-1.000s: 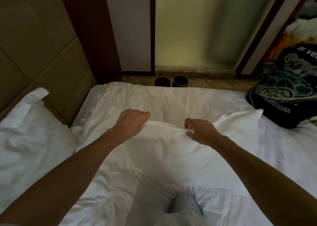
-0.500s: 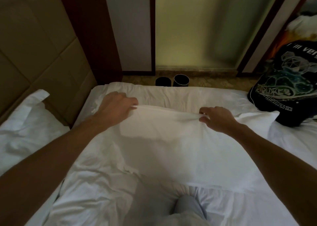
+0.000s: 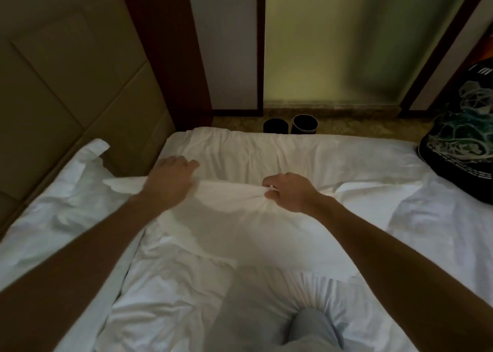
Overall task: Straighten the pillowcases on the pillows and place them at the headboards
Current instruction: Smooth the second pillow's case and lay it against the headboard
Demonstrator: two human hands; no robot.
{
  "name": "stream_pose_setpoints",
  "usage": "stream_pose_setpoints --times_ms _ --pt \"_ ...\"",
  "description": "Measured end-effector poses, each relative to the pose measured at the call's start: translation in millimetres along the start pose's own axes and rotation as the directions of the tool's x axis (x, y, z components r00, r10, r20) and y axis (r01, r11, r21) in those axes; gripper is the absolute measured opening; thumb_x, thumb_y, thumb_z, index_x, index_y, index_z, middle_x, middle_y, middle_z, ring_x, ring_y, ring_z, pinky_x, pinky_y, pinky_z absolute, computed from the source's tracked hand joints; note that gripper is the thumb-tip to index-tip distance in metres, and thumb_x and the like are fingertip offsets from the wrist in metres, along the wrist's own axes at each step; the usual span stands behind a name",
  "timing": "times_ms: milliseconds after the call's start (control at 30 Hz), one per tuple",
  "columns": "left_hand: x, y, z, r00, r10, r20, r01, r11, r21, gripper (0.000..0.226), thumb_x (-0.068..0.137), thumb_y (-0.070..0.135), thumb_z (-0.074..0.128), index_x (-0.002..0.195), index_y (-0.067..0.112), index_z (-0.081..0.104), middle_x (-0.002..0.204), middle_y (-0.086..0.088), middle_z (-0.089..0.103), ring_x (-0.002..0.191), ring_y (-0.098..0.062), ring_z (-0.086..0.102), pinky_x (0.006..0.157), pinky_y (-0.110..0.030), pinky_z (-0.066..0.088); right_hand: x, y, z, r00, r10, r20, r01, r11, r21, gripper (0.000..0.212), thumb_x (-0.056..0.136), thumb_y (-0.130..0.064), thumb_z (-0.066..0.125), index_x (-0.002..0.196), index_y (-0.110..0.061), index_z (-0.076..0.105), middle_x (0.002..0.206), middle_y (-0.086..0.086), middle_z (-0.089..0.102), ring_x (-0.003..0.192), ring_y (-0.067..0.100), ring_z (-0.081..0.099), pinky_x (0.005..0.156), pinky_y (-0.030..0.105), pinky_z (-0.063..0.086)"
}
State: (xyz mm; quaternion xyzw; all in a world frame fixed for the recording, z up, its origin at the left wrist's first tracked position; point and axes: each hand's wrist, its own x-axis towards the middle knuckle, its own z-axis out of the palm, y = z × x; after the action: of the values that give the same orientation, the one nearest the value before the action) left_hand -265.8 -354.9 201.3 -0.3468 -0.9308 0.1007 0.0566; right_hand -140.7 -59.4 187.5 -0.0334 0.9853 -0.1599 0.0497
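A: Two hands on one pillow (image 3: 240, 234), which lies mid-bed, its far edge lifted. The left hand (image 3: 170, 183) is closed over the pillowcase hem near the pillow's far left corner; the right hand (image 3: 289, 192) is fisted on a bunched pinch of the same hem, right of centre. Cloth between them is taut, with puckers radiating from the right fist.

B: And the second pillow (image 3: 61, 188)?

A: It leans on the headboard (image 3: 66, 92) along the bed's left edge, case rumpled, one corner sticking up.

B: How to do this step well?

A: My judgement: move the right grip out to the far right corner so the pull runs corner to corner, not from a gathered knot. Then tension evenly and shake the filling down, so the slack case fills.

B: Risks?

A: The bed sheet (image 3: 306, 159) underneath is the same white; pinching it with the case is easy. The dark bag (image 3: 461, 143) at the bed's right edge is well clear.
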Motion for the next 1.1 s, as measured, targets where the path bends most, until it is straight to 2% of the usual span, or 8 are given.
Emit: stream_pose_setpoints --times_ms 67,133,267,467,567,667,833,1100 --pt "-8 34 19 0.935 0.167 -0.313 -0.203 0.975 -0.086 0.036 0.095 0.027 0.055 0.130 0.016 0.059 0.126 -0.015 0.060 0.109 -0.032 0.057 0.093 -0.043 0.046 -2 0 1 1.000 0.020 -0.013 -0.020 0.999 0.034 0.017 0.099 -0.032 0.051 0.108 -0.024 0.063 0.103 -0.001 0.067 0.095 0.022 0.059 0.074 0.033 0.045" --pt "-11 65 34 0.857 0.288 -0.428 -0.356 0.931 -0.085 0.038 0.097 0.033 0.052 0.129 0.017 0.063 0.126 -0.013 0.063 0.108 -0.029 0.058 0.097 -0.043 0.045 -4 2 -1 0.999 0.042 -0.015 -0.041 0.998 0.043 0.017 0.099 -0.032 0.051 0.108 -0.024 0.063 0.103 0.000 0.066 0.092 0.021 0.057 0.073 0.033 0.044" --pt "-3 82 59 0.946 0.274 -0.174 -0.286 0.957 -0.042 0.058 0.094 0.055 0.045 0.144 0.026 0.046 0.124 -0.005 0.063 0.109 -0.026 0.060 0.106 -0.044 0.039 -5 7 -1 0.997 0.078 0.004 -0.079 0.996 0.048 0.018 0.098 -0.033 0.053 0.109 -0.024 0.064 0.106 -0.002 0.065 0.090 0.018 0.056 0.074 0.032 0.043" --pt "4 65 68 0.960 0.280 -0.014 -0.280 0.957 -0.075 0.060 0.090 0.064 0.031 0.120 0.025 0.067 0.093 -0.002 0.073 0.084 -0.024 0.067 0.092 -0.039 0.046 2 10 9 0.998 0.044 0.033 -0.044 0.999 0.018 0.019 0.097 -0.029 0.053 0.112 -0.024 0.065 0.104 -0.002 0.068 0.095 0.021 0.063 0.073 0.030 0.044" --pt "-4 58 75 0.978 0.187 0.092 -0.171 0.972 -0.160 0.070 0.085 0.078 0.028 0.128 0.033 0.062 0.107 0.002 0.069 0.099 -0.020 0.063 0.091 -0.036 0.044 1 26 9 0.999 0.000 0.037 0.002 0.999 -0.053 0.046 0.092 -0.045 0.058 0.135 -0.029 0.052 0.128 -0.002 0.061 0.112 0.020 0.060 0.093 0.035 0.046" --pt "-8 54 82 0.982 0.137 0.129 -0.108 0.971 -0.213 0.072 0.082 0.083 0.026 0.128 0.037 0.059 0.111 0.005 0.060 0.105 -0.017 0.054 0.088 -0.034 0.042 -9 57 0 0.968 0.082 0.235 -0.042 0.985 -0.170 0.070 0.081 -0.063 0.065 0.139 -0.029 0.047 0.131 -0.004 0.058 0.115 0.020 0.059 0.098 0.037 0.044" --pt "9 43 72 0.961 0.128 0.245 -0.093 0.985 -0.147 0.059 0.080 0.078 0.040 0.113 0.032 0.056 0.109 0.009 0.061 0.102 -0.014 0.057 0.088 -0.034 0.037 -12 99 -14 0.977 0.077 0.197 -0.005 0.939 -0.343 0.016 0.087 -0.023 0.059 0.102 -0.025 0.062 0.095 -0.007 0.064 0.092 0.017 0.063 0.075 0.031 0.041" --pt "49 43 48 0.978 0.096 0.185 -0.090 0.995 -0.041 0.036 0.072 0.048 0.079 0.091 0.024 0.058 0.081 0.004 0.062 0.071 -0.020 0.063 0.066 -0.033 0.050 21 149 -27 0.994 0.007 0.105 0.036 0.915 -0.401 0.011 0.089 -0.030 0.056 0.095 -0.021 0.057 0.080 -0.004 0.066 0.067 0.018 0.063 0.057 0.028 0.042"
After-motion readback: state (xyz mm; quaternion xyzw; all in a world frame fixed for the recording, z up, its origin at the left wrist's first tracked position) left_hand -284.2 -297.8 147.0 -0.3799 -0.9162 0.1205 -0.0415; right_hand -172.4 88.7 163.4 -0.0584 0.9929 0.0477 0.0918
